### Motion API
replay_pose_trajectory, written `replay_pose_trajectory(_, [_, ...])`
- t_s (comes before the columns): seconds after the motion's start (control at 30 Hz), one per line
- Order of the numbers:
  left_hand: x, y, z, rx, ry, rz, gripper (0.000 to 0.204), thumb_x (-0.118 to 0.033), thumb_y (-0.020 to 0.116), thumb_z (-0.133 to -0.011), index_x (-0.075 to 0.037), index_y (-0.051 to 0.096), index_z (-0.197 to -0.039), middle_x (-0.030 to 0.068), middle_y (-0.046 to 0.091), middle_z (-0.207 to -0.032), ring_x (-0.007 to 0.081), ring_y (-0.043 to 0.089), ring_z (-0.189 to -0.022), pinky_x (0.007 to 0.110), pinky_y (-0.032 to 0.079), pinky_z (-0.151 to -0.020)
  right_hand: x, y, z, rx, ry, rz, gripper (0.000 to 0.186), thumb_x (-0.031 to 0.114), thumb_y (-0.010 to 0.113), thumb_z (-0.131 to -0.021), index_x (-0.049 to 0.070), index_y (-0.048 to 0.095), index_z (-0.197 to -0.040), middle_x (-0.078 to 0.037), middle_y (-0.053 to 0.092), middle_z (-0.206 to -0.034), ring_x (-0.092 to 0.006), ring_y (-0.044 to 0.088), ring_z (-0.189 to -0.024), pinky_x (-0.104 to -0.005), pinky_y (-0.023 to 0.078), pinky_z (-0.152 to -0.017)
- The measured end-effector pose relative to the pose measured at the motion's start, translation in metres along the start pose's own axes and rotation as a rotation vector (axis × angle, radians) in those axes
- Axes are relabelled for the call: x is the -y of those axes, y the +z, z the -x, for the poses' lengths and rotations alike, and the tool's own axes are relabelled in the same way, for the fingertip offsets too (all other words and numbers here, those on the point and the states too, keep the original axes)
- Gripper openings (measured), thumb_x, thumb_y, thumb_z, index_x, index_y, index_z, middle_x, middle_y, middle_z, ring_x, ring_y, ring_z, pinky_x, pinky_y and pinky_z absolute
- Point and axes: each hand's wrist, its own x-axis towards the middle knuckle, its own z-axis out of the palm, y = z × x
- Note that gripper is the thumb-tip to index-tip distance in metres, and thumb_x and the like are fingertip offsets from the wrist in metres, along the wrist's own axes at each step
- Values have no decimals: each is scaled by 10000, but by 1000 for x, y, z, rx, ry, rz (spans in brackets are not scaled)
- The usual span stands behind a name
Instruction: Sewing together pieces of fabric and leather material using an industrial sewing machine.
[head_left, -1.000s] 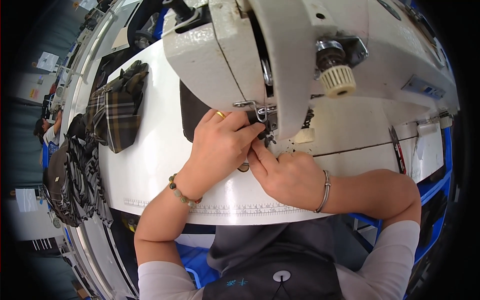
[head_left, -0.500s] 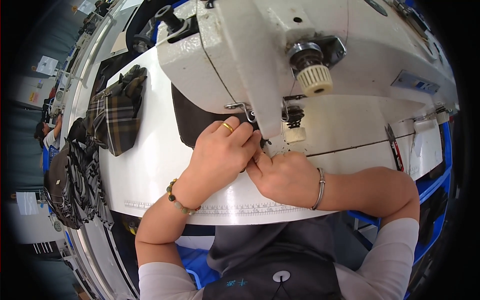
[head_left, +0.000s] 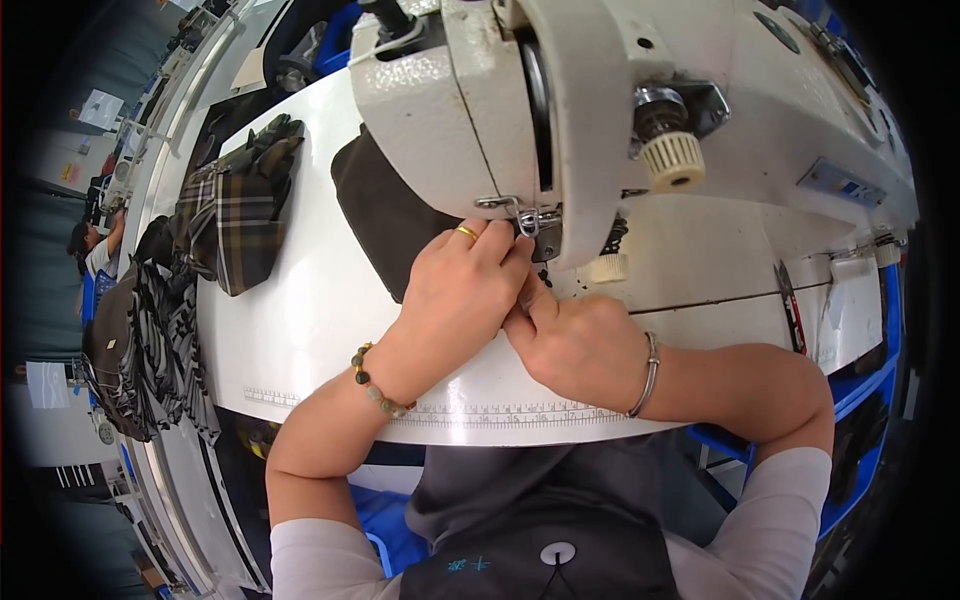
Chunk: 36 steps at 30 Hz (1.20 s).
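A dark brown fabric piece [head_left: 385, 215] lies on the white table, partly under the head of a white sewing machine [head_left: 460, 130]. My left hand [head_left: 465, 280] has its fingers curled and pressed together at the fabric's near edge, close to the metal presser foot [head_left: 538, 222]. Against its fingertips, my right hand [head_left: 580, 345] is closed in a pinch, with a bit of dark cloth showing between the two hands. The fingertips largely hide the gripped edge.
Plaid fabric pieces [head_left: 235, 220] lie at the table's left, beside a stack of dark, striped cloth [head_left: 150, 350]. Red-handled snips [head_left: 792, 310] rest at the right. A printed ruler scale [head_left: 500, 415] runs along the near edge. Another person [head_left: 95, 245] sits far left.
The fabric has turned, and its left edge now slants more toward my hands. The machine head appears farther right in view. Both hands keep their closed grip.
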Motion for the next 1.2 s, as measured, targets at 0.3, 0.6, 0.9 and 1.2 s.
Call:
replay_pose_trajectory(0.3, [5, -1, 1, 35, -26, 125, 282, -84, 676, -686, -42, 709, -963, 52, 581, -888, 223, 598, -860, 335, 499, -721, 1, -1, -1, 18, 21, 24, 254, 120, 612, -781, -39, 690, -963, -285, 669, -1033, -144, 571, -472, -278, 436, -388])
replay_pose_trajectory(0.6, [4, -3, 1, 61, -128, 247, 352, 23, 693, -664, -2, 725, -1014, 89, 645, -912, 289, 614, -868, 373, 515, -729, 0, 1, 0, -35, 36, -41, 147, 136, 617, -764, 9, 638, -835, -82, 582, -697, -140, 561, -453, -283, 423, -368])
replay_pose_trajectory(0.9, [-9, -15, 6, 96, -133, 327, 350, 17, 711, -622, -76, 735, -959, 51, 545, -816, 262, 550, -764, 341, 496, -675, 10, -9, 4, 29, 60, -131, 144, 129, 615, -787, 7, 608, -865, -348, 654, -1031, -155, 598, -464, -293, 464, -390])
replay_pose_trajectory(1.2, [-10, -12, 6, 26, -69, 305, 290, -1, 701, -622, -68, 719, -904, 54, 521, -789, 261, 536, -740, 349, 478, -623, 15, -10, 6, 23, 48, -63, 144, 130, 611, -775, -4, 606, -826, -370, 661, -981, -160, 597, -464, -291, 457, -381])
